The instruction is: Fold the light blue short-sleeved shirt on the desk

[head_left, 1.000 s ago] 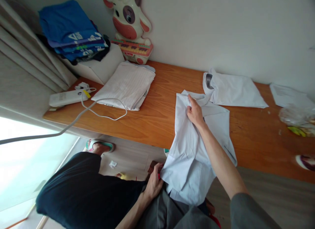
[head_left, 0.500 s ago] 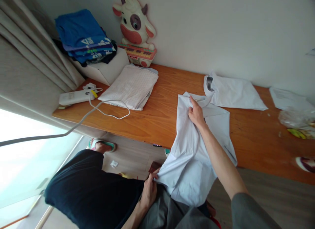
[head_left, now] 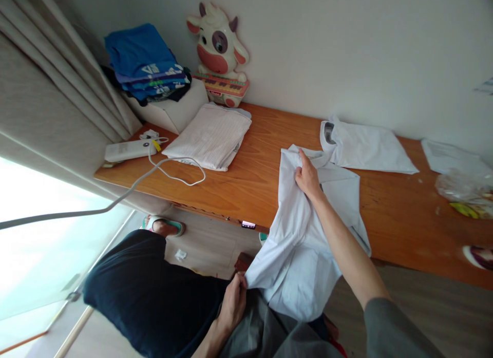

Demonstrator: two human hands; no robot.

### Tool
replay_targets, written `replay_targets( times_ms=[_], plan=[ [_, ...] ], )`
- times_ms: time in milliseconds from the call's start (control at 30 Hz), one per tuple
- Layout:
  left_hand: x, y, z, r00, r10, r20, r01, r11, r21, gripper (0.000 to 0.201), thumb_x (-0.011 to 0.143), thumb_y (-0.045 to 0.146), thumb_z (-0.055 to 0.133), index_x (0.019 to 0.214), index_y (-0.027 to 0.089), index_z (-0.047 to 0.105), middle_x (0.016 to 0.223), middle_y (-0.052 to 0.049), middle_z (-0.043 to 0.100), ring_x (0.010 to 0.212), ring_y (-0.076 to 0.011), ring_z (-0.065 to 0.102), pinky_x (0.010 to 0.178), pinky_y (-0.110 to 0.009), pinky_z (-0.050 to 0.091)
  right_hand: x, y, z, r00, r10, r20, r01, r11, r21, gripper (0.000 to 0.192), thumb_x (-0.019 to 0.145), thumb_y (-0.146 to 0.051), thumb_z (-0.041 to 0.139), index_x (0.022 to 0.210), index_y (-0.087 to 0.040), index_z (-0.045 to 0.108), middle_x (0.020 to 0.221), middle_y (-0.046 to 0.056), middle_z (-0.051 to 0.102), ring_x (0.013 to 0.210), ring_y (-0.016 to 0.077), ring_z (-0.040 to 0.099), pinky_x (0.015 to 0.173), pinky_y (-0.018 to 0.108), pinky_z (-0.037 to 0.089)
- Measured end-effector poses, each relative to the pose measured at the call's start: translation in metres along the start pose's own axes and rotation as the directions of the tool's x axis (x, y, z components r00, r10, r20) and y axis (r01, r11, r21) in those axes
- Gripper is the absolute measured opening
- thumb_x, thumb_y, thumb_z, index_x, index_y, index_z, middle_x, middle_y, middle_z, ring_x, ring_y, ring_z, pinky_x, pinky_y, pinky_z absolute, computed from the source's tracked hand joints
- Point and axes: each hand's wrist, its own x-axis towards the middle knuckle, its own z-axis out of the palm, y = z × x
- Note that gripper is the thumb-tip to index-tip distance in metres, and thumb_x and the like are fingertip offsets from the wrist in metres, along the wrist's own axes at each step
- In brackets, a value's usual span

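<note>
Shirt over table edge, hem pinched by left hand.

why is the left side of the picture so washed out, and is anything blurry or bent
Head view: daylight through the window at lower left blows out to white, with no detail there. The white shirt held by the left hand and right hand stays sharp and evenly lit. The wide lens bows the curtain and table edge; items at the far right edge look smeared.
</note>
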Motion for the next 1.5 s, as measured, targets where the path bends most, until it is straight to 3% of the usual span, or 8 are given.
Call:
replay_targets(
  times_ms=[267,467,600,667,800,1000,1367,1500],
  plan=[
    [0.011,0.007,-0.001,0.982,0.126,0.138,-0.127,0.992,-0.001,0.017,0.081,0.007,0.047,0.085,0.022,0.053,0.088,-0.001,0.06,0.084,-0.0184,0.057,0.079,-0.03,0.045,-0.013,-0.035,-0.047,0.998,-0.02,0.058,0.02,1.0,0.013,0.076,0.095,-0.028,0.061,0.166,-0.018,0.035,0.174,0.017,0.037,0.163,0.0361,0.033,0.13,0.059,0.039],
    [0.013,0.021,-0.003,0.982,0.099,0.158,-0.082,0.991,-0.109,0.02,0.094,0.012,0.044,0.094,0.02,0.062,0.109,-0.006,0.071,0.104,-0.0219,0.066,0.096,-0.034,0.05,-0.173,-0.128,-0.084,0.983,0.184,0.011,-0.181,0.955,0.234,0.018,0.103,-0.047,0.054,0.099,-0.035,0.067,0.088,0.005,0.071,0.081,0.0289,0.071,0.072,0.043,0.062],
    [0.011,0.019,0.0,0.996,0.036,0.085,-0.01,0.957,-0.291,0.012,0.1,0.02,0.053,0.105,0.02,0.064,0.133,-0.011,0.071,0.124,-0.0269,0.067,0.106,-0.039,0.051,-0.294,-0.145,-0.052,0.774,0.331,0.54,-0.545,0.783,0.3,0.038,0.102,-0.056,0.051,0.079,-0.029,0.063,0.058,0.0,0.061,0.054,0.0248,0.063,0.051,0.036,0.048],
    [0.01,0.016,0.002,0.997,0.029,0.075,-0.001,0.937,-0.35,0.009,0.1,0.024,0.059,0.104,0.02,0.066,0.129,-0.011,0.073,0.119,-0.027,0.069,0.102,-0.038,0.053,-0.325,-0.144,-0.035,0.679,0.402,0.614,-0.629,0.75,0.204,0.035,0.102,-0.054,0.052,0.097,-0.024,0.069,0.063,0.002,0.068,0.064,0.0266,0.07,0.062,0.036,0.053],
    [0.006,0.016,-0.002,0.996,0.03,0.086,0.004,0.928,-0.374,0.015,0.101,0.033,0.066,0.102,0.02,0.072,0.123,-0.012,0.075,0.11,-0.0262,0.071,0.095,-0.034,0.054,-0.334,-0.144,-0.026,0.638,0.53,0.559,-0.64,0.768,0.002,0.055,0.096,-0.046,0.063,0.139,-0.012,0.058,0.091,0.011,0.079,0.092,0.0318,0.076,0.082,0.039,0.055],
    [0.007,0.028,-0.017,0.997,-0.037,0.071,0.06,0.931,-0.36,0.022,0.098,0.041,0.072,0.102,0.021,0.083,0.122,-0.012,0.077,0.116,-0.0305,0.071,0.101,-0.039,0.054,-0.335,-0.15,-0.042,0.471,0.447,0.761,-0.616,0.784,-0.079,0.042,0.103,-0.056,0.057,0.086,-0.02,0.07,0.065,0.007,0.073,0.071,0.0259,0.075,0.075,0.034,0.051],
    [0.002,0.034,-0.019,0.995,0.003,0.102,0.033,0.936,-0.351,0.022,0.097,0.033,0.073,0.081,0.019,0.067,0.105,-0.006,0.065,0.1,-0.0226,0.064,0.092,-0.031,0.048,-0.35,-0.166,-0.033,0.459,0.427,0.779,-0.797,0.586,0.148,0.038,0.099,-0.051,0.057,0.077,-0.021,0.065,0.059,0.0,0.064,0.056,0.0155,0.059,0.06,0.026,0.043],
    [0.006,0.028,-0.025,0.985,0.062,0.158,-0.013,0.956,-0.293,0.002,0.093,0.018,0.065,0.092,0.02,0.065,0.107,-0.006,0.063,0.108,-0.0244,0.062,0.097,-0.034,0.048,-0.361,-0.166,-0.048,0.301,0.398,0.867,-0.826,0.564,0.028,0.044,0.102,-0.056,0.051,0.076,-0.022,0.062,0.057,0.0,0.065,0.045,0.0134,0.049,0.051,0.026,0.036]
  ],
)
